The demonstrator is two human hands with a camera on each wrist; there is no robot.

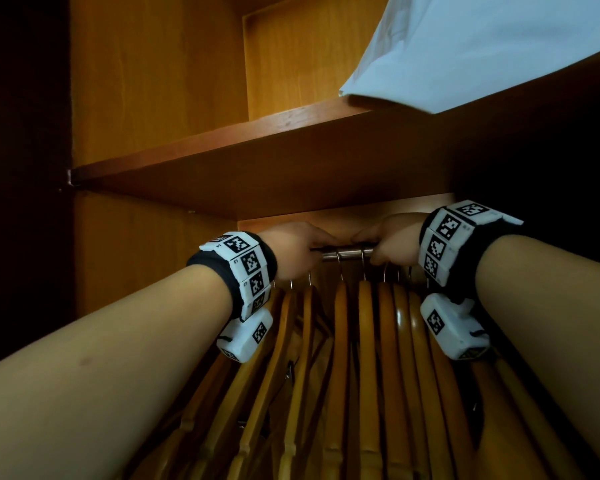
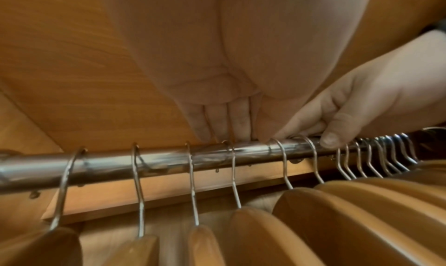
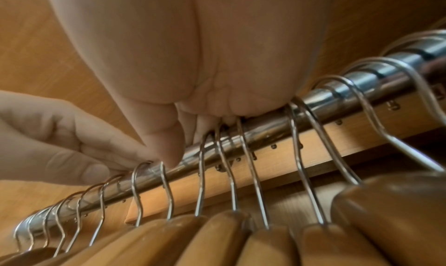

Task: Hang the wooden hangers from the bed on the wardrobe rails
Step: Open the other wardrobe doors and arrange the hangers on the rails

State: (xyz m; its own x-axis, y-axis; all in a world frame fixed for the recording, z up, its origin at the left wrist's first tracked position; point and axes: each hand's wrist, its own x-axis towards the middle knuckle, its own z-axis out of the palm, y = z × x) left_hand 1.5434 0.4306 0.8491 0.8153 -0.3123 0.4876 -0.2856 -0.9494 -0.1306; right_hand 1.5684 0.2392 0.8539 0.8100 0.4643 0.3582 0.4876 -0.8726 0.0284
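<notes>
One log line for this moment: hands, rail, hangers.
left hand: fingers on shiny metal rail | right hand: fingers and thumb at rail among wire hooks | brown wooden hangers: hooked in a row | shelf: white cloth

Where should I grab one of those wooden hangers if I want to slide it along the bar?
Pinch the thin metal hook just below the rail, reaching in from the front, as both hands do here. The wooden bodies hang packed side by side with hardly any gap, while the hooks stand apart, with room for fingertips.
</notes>
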